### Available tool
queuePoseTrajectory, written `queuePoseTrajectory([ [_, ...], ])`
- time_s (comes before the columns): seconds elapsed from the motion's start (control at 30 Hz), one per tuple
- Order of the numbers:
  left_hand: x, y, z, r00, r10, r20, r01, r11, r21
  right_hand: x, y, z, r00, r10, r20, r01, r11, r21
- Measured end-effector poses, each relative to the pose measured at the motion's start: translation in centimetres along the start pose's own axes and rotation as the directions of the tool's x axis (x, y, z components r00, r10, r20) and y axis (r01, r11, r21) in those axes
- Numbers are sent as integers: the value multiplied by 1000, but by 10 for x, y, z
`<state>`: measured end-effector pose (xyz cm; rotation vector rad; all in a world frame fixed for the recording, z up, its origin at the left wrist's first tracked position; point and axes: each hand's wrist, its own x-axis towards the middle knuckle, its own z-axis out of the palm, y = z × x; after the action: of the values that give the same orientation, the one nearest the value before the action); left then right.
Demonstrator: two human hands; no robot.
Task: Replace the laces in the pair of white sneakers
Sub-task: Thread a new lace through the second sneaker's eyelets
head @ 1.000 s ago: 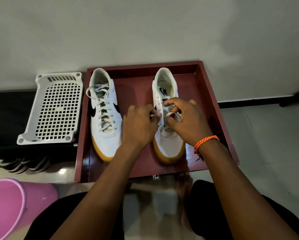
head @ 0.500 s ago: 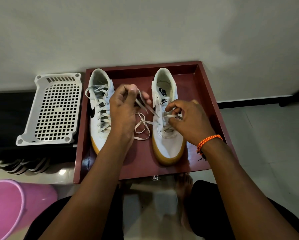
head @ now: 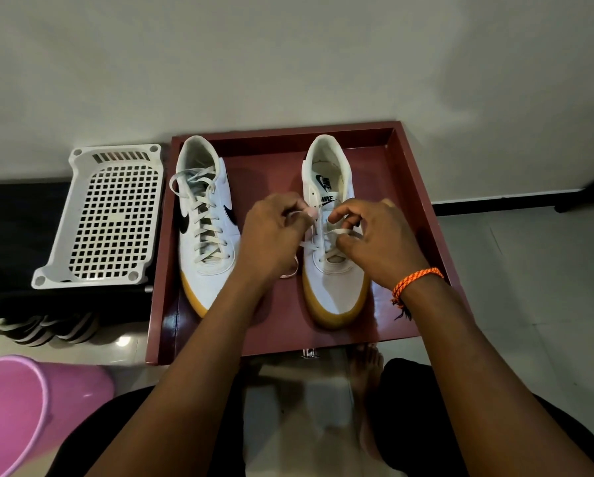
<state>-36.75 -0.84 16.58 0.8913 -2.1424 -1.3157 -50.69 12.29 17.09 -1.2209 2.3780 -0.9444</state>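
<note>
Two white sneakers with gum soles stand in a dark red tray [head: 409,173]. The left sneaker [head: 204,266] is fully laced with a loose bow at the top. The right sneaker [head: 333,294] is laced only through its lower eyelets. My left hand [head: 271,242] pinches one end of the beige lace [head: 307,247] beside the shoe's left eyelets. My right hand [head: 378,242] pinches the lace over the tongue, thumb and forefinger curled. A slack loop of lace lies on the tray below my left hand.
A white perforated plastic basket [head: 106,218] lies upside down left of the tray on a black surface. A pink bucket [head: 30,404] stands at the lower left. Dark sandals [head: 44,328] sit under the black surface. My bare foot [head: 367,370] shows below the tray.
My left hand, which had lifted the lace end up and left away from the shoe, has come back down to the right sneaker's eyelets. The right hand stayed over the tongue.
</note>
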Motion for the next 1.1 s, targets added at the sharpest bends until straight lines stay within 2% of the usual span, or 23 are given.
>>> queuePoseTrajectory([
  [0.1, -1, 11, -5, 996, -85, -10, 78, 954, -288, 0, 1, 0, 1000, -4, 2, 4, 1000, -2],
  [0.2, -1, 19, -10, 989, -147, -7, 123, 848, -516, 1, 1, 1, 1000, -4, 1, 4, 1000, -11],
  [0.37, -2, 26, -19, 979, -199, 34, 149, 597, -788, 0, 1, 0, 1000, 2, -1, -2, 1000, -22],
  [0.43, 0, 25, -23, 971, -237, 17, 144, 527, -837, -1, -1, -1, 1000, 4, -4, -4, 1000, -19],
  [0.47, 1, 25, -23, 965, -261, 0, 149, 552, -821, -1, -1, -1, 1000, 2, -4, -2, 1000, -19],
  [0.5, 2, 21, -23, 958, -283, -39, 159, 643, -749, -1, -2, -1, 1000, -1, -2, 1, 1000, -17],
  [0.57, 4, 11, -20, 960, -246, -132, 178, 905, -386, -1, -2, -1, 1000, -4, 3, 5, 1000, -5],
  [0.6, 3, 5, -17, 976, -173, -133, 153, 977, -146, -1, -2, -2, 1000, -4, 5, 4, 1000, 1],
  [0.67, -1, -4, -8, 999, -49, -5, 49, 966, 253, -1, -3, -1, 1000, -11, 3, 11, 1000, -3],
  [0.7, -3, -6, -3, 997, -26, 66, -1, 925, 379, -1, -2, -1, 1000, -18, 0, 18, 1000, -10],
  [0.77, -5, -10, 5, 990, -9, 138, -62, 863, 502, -1, -2, -1, 1000, -26, -1, 25, 999, -24],
  [0.83, -2, -11, 6, 990, 54, 127, -107, 881, 460, -1, -1, -1, 1000, -25, 1, 25, 999, -33],
  [0.9, 1, -9, 2, 995, 73, 70, -88, 962, 257, -1, -1, -2, 1000, -21, 5, 21, 999, -33],
  [0.97, 4, -5, -3, 999, -7, 33, 7, 1000, 7, -1, 0, -2, 1000, -18, 11, 19, 999, -34],
  [1.1, 3, 9, -9, 995, -97, -14, 89, 949, -301, -1, -2, -2, 999, -34, 25, 35, 999, -42],
])
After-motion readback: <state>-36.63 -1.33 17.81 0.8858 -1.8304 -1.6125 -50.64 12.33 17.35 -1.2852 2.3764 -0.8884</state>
